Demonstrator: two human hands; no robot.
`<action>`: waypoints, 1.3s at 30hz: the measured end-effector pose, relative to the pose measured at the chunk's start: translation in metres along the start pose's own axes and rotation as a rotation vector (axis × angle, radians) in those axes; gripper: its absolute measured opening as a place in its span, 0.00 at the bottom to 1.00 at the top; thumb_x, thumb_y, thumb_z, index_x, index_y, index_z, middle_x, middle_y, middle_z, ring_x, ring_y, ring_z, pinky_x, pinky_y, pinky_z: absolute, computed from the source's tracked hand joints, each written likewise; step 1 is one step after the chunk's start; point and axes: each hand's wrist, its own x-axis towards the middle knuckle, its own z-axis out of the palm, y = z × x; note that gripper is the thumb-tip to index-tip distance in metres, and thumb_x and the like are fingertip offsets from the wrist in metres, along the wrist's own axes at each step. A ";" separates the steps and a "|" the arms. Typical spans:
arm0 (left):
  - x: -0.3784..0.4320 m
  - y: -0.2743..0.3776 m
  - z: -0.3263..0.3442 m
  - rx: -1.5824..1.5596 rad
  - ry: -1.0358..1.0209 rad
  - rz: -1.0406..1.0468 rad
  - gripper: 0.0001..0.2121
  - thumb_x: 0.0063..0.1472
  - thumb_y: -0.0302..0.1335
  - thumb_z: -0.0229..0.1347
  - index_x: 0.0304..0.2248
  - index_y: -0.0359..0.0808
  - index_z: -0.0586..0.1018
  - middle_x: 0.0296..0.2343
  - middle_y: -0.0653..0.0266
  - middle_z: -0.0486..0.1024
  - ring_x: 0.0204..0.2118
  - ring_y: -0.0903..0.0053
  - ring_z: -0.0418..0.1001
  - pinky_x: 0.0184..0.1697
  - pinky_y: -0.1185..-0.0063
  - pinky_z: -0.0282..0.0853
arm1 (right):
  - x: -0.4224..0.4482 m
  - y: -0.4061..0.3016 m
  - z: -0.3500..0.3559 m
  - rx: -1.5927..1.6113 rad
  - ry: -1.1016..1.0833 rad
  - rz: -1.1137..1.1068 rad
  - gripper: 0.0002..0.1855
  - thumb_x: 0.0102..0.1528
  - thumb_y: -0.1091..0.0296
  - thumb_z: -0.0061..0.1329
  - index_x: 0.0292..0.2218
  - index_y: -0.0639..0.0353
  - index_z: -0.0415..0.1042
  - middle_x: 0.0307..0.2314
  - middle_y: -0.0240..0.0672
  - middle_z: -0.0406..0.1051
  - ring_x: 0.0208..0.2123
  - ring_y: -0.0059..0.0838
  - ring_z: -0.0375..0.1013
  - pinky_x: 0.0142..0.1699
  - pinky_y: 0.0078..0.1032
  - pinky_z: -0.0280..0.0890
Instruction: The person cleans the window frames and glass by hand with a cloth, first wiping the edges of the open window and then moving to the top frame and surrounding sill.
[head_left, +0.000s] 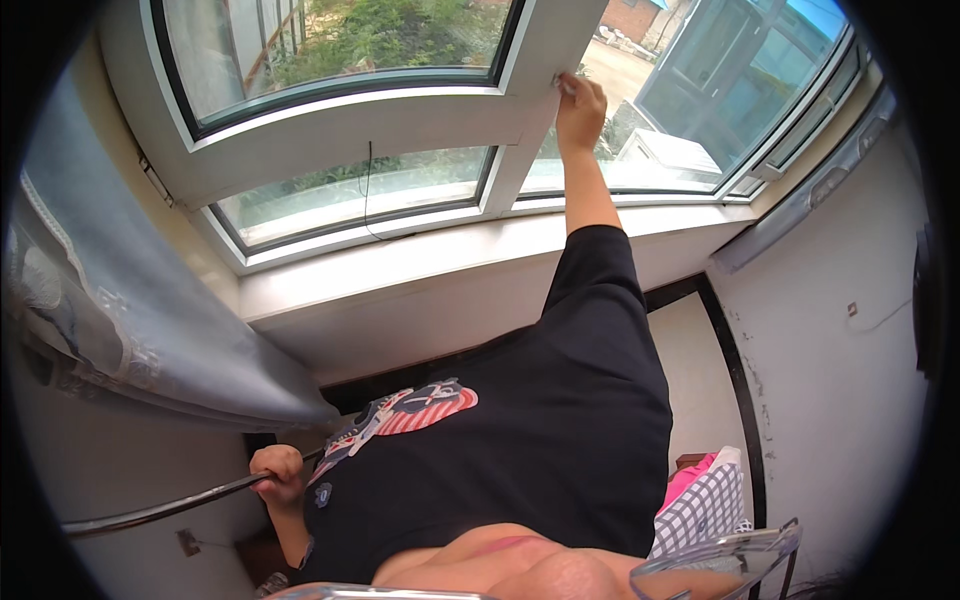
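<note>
My left hand (277, 474) is closed around a shiny metal rod (176, 510), low at the left beside my body. High up, my right hand (582, 112) reaches to the upright edge of the white window frame (541, 97). Its fingertips pinch a small fitting (557, 79) there, whose exact kind is too small to tell. Glass panes (360, 37) lie to the left of that hand. A thin dark cord (367, 184) hangs from the frame down to the white windowsill (390, 274).
A grey-blue curtain (187, 322) hangs at the left, and another gathered curtain (817, 187) at the right. Below the right one stands a checked cloth-covered item (701, 502) with pink fabric (686, 480). A wall socket (852, 309) with a cable is on the right wall.
</note>
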 end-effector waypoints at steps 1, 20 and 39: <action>-0.004 0.001 -0.002 0.001 0.014 0.003 0.32 0.49 0.58 0.49 0.09 0.37 0.56 0.05 0.71 0.51 0.07 0.81 0.49 0.11 0.82 0.40 | 0.006 -0.003 0.003 0.012 0.034 -0.011 0.08 0.43 0.76 0.50 0.28 0.52 0.74 0.26 0.33 0.70 0.33 0.36 0.67 0.41 0.29 0.63; -0.025 -0.003 -0.010 0.062 0.149 -0.002 0.31 0.49 0.57 0.49 0.10 0.36 0.58 0.06 0.69 0.53 0.09 0.82 0.50 0.13 0.82 0.41 | -0.097 -0.202 0.062 0.290 -0.430 -0.966 0.12 0.45 0.68 0.48 0.34 0.46 0.73 0.35 0.19 0.65 0.40 0.22 0.62 0.44 0.24 0.58; -0.043 -0.011 -0.011 0.185 0.139 0.107 0.29 0.52 0.55 0.48 0.12 0.35 0.61 0.07 0.68 0.54 0.09 0.80 0.53 0.13 0.80 0.45 | -0.122 -0.389 0.197 0.480 -0.116 -1.223 0.03 0.35 0.66 0.45 0.17 0.45 0.64 0.19 0.20 0.59 0.29 0.20 0.59 0.34 0.19 0.53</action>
